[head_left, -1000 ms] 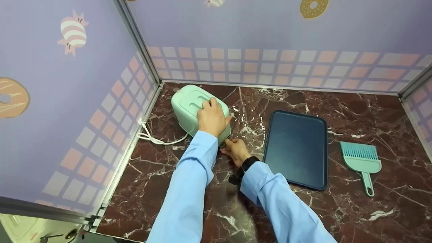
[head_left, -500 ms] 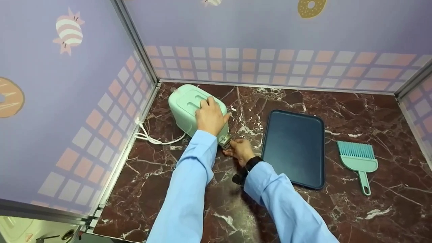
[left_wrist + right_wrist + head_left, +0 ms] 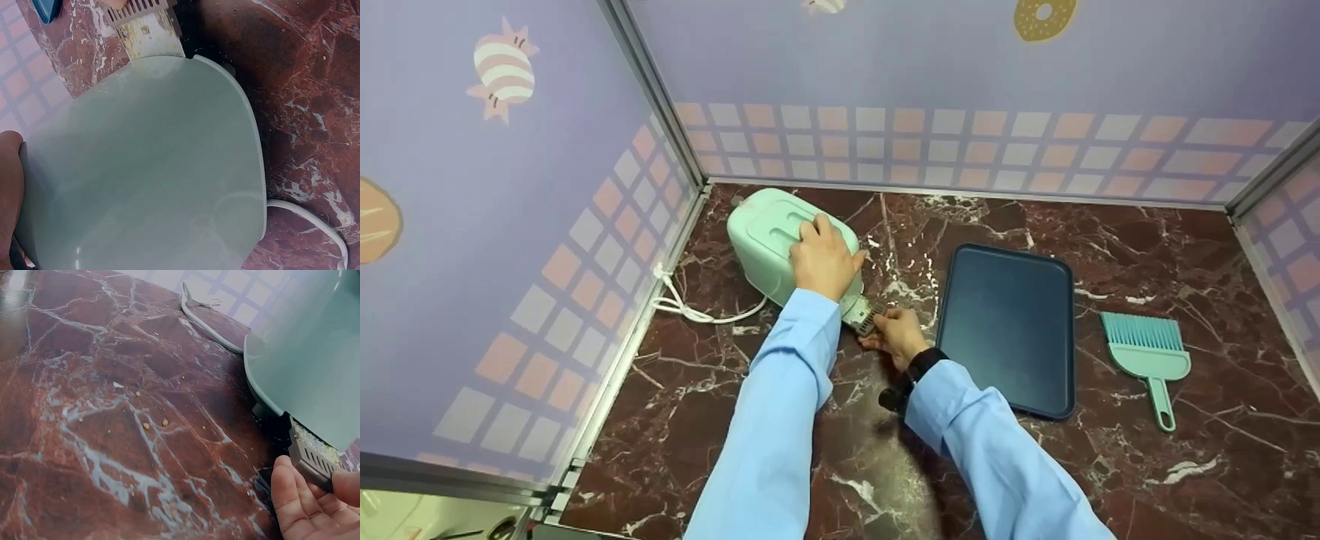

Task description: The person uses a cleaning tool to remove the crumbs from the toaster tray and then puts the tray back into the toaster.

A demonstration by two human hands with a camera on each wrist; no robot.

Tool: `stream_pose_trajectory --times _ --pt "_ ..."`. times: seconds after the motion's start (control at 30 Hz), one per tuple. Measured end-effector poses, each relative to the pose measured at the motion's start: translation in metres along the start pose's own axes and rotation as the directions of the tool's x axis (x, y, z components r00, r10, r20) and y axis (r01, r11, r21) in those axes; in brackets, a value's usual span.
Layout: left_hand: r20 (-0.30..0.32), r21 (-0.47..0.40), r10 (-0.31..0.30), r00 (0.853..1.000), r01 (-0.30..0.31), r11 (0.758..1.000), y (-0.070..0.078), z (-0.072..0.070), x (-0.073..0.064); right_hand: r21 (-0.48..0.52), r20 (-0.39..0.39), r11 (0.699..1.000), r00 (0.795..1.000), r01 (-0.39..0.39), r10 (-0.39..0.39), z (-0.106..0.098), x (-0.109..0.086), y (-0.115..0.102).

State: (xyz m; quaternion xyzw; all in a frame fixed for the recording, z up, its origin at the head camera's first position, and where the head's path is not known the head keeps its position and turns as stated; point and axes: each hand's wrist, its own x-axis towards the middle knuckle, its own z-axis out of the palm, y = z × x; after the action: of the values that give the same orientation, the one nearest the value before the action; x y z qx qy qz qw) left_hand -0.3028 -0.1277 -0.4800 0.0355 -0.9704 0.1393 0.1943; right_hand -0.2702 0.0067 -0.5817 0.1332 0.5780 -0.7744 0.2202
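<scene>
A mint-green toaster (image 3: 765,232) stands at the left rear of the counter. Over its top lies my left hand (image 3: 823,262), holding it with the thumb down at the side; in the left wrist view the toaster's wall (image 3: 157,163) fills most of the picture. From the toaster's near end a crumb tray (image 3: 858,313) sticks partly out, with crumbs on its metal part (image 3: 147,36). My right hand (image 3: 900,336) pinches the slotted grey front of the tray (image 3: 312,464), thumb above and fingers beneath. The tray's inner part is hidden inside the toaster.
A dark blue rectangular tray (image 3: 1009,330) lies right of my hands, and a mint brush (image 3: 1149,360) farther right. The white power cord (image 3: 697,313) loops left of the toaster. Small crumbs (image 3: 165,422) dot the marbled counter. Patterned panels (image 3: 960,75) border it.
The crumb tray has slid farther out of the toaster as my right hand drew back. My left hand keeps its place on the toaster. The head view has shifted slightly.
</scene>
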Motion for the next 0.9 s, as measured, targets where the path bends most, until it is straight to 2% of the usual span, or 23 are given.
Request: stream_pose_trajectory --times 0.13,0.37,0.9 --pt "0.016 0.007 -0.009 1.0 0.009 1.0 0.0 0.001 0.001 -0.011 0.019 1.0 1.0 0.006 -0.005 -0.002 -0.002 -0.002" --pt "0.054 0.015 -0.014 0.998 0.013 1.0 0.002 0.0 0.002 -0.022 -0.01 1.0 1.0 -0.009 0.009 -0.007 -0.004 -0.004" --pt "0.051 -0.015 -0.03 0.998 0.031 0.999 0.002 0.002 0.003 -0.067 -0.044 0.997 0.998 -0.04 0.037 -0.021 -0.008 -0.008"
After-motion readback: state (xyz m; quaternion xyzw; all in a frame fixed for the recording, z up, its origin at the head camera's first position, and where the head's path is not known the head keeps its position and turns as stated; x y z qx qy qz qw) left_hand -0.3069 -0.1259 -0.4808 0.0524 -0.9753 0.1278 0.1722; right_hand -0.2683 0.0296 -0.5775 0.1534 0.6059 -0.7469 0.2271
